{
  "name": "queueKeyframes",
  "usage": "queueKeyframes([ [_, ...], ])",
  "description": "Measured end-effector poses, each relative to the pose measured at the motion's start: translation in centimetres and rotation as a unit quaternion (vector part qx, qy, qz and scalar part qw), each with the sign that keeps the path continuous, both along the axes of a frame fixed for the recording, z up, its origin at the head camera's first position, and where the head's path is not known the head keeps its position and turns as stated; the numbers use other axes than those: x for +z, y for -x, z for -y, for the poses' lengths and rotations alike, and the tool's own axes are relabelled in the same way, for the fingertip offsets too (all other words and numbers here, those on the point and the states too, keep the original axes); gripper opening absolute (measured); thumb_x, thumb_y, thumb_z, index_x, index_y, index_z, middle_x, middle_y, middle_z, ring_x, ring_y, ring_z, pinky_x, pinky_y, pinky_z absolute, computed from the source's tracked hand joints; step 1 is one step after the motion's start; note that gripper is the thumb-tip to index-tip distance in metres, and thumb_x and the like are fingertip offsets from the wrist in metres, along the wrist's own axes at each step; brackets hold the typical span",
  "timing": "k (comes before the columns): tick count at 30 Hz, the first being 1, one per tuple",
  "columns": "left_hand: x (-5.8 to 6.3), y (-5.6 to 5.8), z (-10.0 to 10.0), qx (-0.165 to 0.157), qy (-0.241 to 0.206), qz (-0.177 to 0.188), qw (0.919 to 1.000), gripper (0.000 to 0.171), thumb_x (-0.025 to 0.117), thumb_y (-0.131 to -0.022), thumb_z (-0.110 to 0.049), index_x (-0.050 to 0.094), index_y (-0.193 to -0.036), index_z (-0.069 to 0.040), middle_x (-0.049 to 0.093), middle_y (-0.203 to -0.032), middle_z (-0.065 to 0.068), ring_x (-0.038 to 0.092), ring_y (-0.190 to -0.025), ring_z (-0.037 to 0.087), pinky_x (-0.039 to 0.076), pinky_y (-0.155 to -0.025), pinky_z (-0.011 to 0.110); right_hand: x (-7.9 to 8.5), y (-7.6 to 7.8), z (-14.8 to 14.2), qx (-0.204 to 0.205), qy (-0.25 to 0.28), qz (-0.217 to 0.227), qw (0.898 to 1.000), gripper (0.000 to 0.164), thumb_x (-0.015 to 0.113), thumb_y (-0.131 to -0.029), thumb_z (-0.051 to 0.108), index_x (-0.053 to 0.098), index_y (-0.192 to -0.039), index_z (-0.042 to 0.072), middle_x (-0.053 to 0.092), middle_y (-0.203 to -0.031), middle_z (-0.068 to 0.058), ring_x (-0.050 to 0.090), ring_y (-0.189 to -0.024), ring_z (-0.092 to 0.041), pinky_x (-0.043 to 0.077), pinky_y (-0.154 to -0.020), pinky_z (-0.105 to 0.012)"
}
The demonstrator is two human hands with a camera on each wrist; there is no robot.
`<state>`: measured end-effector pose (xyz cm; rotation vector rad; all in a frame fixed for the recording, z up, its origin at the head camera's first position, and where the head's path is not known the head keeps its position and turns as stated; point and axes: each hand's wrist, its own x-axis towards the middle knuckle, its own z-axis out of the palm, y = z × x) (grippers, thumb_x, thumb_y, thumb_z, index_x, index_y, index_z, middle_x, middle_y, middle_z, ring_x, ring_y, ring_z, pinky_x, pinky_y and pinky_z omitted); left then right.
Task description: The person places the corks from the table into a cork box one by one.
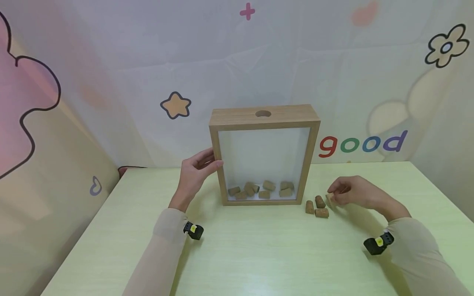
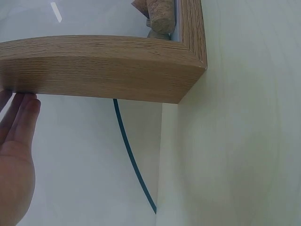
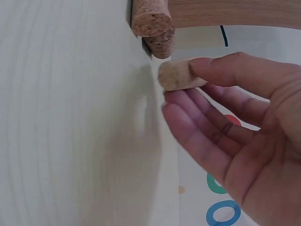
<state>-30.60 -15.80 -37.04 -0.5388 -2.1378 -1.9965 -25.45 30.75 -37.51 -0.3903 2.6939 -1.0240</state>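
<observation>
A wooden shadow-box frame [image 1: 264,202] with a clear front and a round hole in its top stands upright on the table; several corks [image 1: 269,186] lie at its bottom. My left hand [image 1: 198,170] holds the frame's left side, thumb at the front edge, fingers toward the back. In the left wrist view, its fingertips [image 2: 31,104] meet the side's rear edge. To the right of the frame, my right hand [image 1: 355,191] pinches a pale cork [image 3: 176,75] between thumb and fingers. Close beside it are three loose corks [image 1: 321,213], two standing and one lying down.
The pale table [image 1: 237,246] ends at a printed cloth backdrop [image 1: 129,94] right behind the frame. A dark cord [image 1: 133,167] shows at the table's back left corner. Black wrist cameras [image 1: 378,243] sit on both sleeves.
</observation>
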Motion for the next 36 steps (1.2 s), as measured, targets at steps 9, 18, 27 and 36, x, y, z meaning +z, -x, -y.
queueKeyframes([
  [9,-0.1,0.0,-0.2,-0.008,-0.008,0.003,0.9999,0.051,0.078,-0.098,-0.012,0.063,-0.146,-0.002,0.069,-0.138,0.016,0.066,-0.127,0.029,0.057,-0.101,0.031,1.6,-0.7,0.2,-0.063,0.025,-0.088,0.994,0.029,0.072,-0.102,0.020,0.070,-0.126,0.004,0.072,-0.113,-0.008,0.066,-0.103,-0.019,0.054,-0.084,-0.021],
  [18,-0.1,0.0,-0.3,-0.009,-0.004,0.010,0.9999,0.053,0.079,-0.098,-0.014,0.062,-0.147,-0.001,0.068,-0.139,0.016,0.066,-0.127,0.030,0.057,-0.101,0.032,5.5,-1.9,0.8,-0.110,0.102,-0.143,0.978,0.040,0.076,-0.101,0.030,0.066,-0.130,0.004,0.077,-0.113,0.000,0.068,-0.098,-0.001,0.049,-0.084,-0.013],
  [27,0.1,-0.2,-0.1,-0.005,-0.006,0.014,0.9999,0.053,0.079,-0.098,-0.013,0.062,-0.147,-0.001,0.069,-0.138,0.016,0.067,-0.127,0.030,0.057,-0.101,0.031,12.2,-1.4,2.6,-0.118,0.177,-0.212,0.954,0.035,0.075,-0.102,0.021,0.068,-0.134,0.009,0.077,-0.108,0.015,0.072,-0.096,-0.005,0.051,-0.084,-0.014],
  [36,0.1,-0.2,0.0,-0.001,-0.004,0.009,1.0000,0.052,0.078,-0.098,-0.012,0.062,-0.146,0.000,0.068,-0.139,0.017,0.066,-0.128,0.031,0.057,-0.101,0.030,18.1,-0.2,6.5,-0.088,0.210,-0.267,0.936,0.031,0.081,-0.098,0.018,0.073,-0.127,0.013,0.076,-0.110,0.009,0.071,-0.099,-0.005,0.051,-0.085,-0.013],
])
